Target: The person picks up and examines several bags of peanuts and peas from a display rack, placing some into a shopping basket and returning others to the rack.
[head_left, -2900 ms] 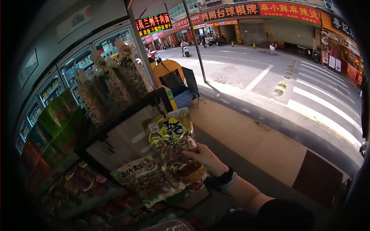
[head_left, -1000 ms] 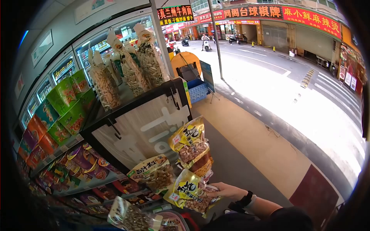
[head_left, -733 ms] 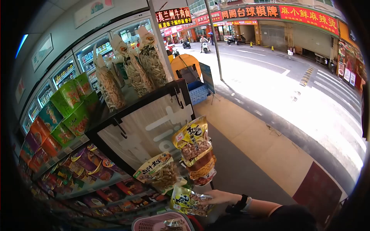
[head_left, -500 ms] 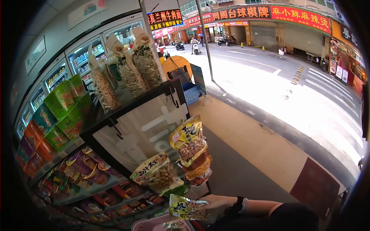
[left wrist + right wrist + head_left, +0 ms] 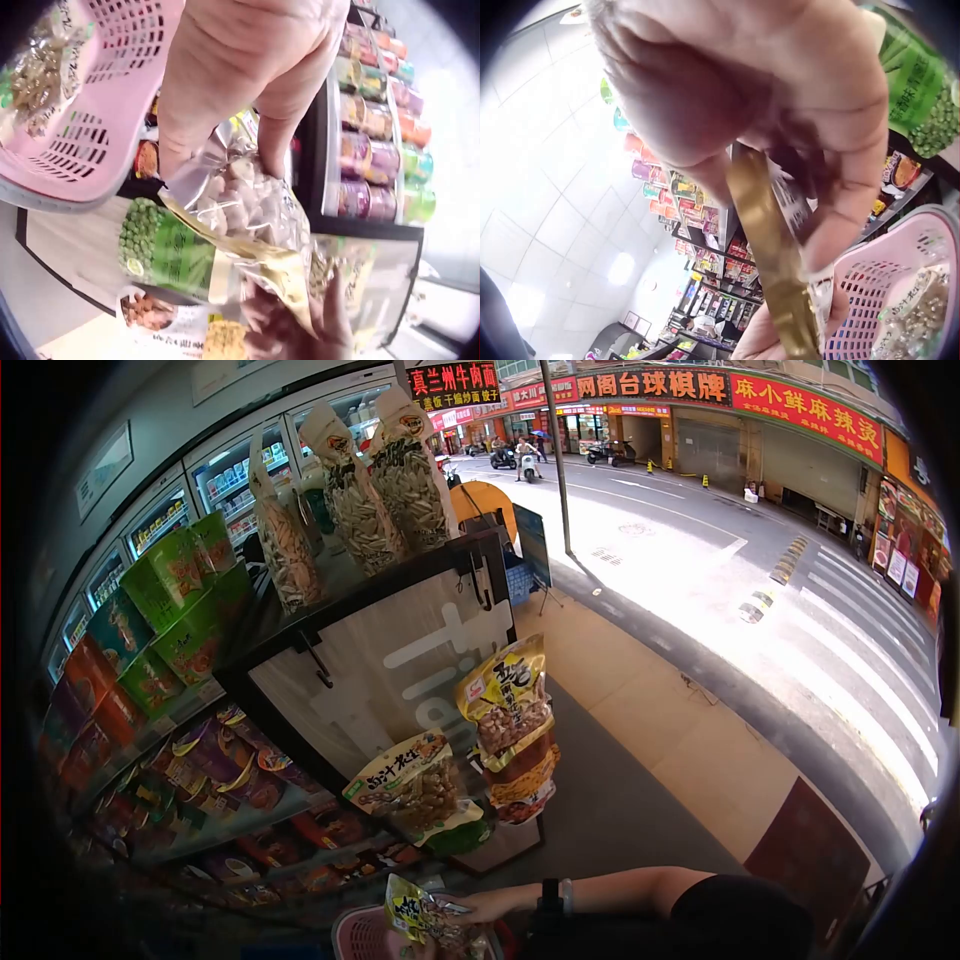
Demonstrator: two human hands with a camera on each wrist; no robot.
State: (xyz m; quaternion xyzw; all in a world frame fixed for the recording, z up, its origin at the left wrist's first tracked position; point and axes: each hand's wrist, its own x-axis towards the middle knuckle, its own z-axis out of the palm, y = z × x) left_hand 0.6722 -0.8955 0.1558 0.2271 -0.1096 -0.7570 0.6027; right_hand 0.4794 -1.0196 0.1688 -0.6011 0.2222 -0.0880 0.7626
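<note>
A yellow and gold bag of peanuts [image 5: 405,908] with a clear window is held between both hands at the bottom of the head view. My right hand [image 5: 490,903] grips one edge, thumb and fingers on either side, as the right wrist view shows close up. My left hand [image 5: 247,67] pinches the opposite end of the bag [image 5: 247,199] between thumb and fingers. Below the bag in the head view is a pink basket [image 5: 350,932]. Another bag of peanuts [image 5: 49,71] lies inside it in the left wrist view.
Bags of peanuts [image 5: 410,785] and other snacks [image 5: 505,700] hang on the shelf's end panel [image 5: 370,660]. Cup noodles [image 5: 165,575] fill the shelves at left, with tall clear bags [image 5: 350,500] on top. A street [image 5: 680,530] lies beyond at right.
My right hand has brought the yellow bag from the hanging rack down and left to over the basket. My left hand now holds it too. Another bag seen above the basket has dropped lower.
</note>
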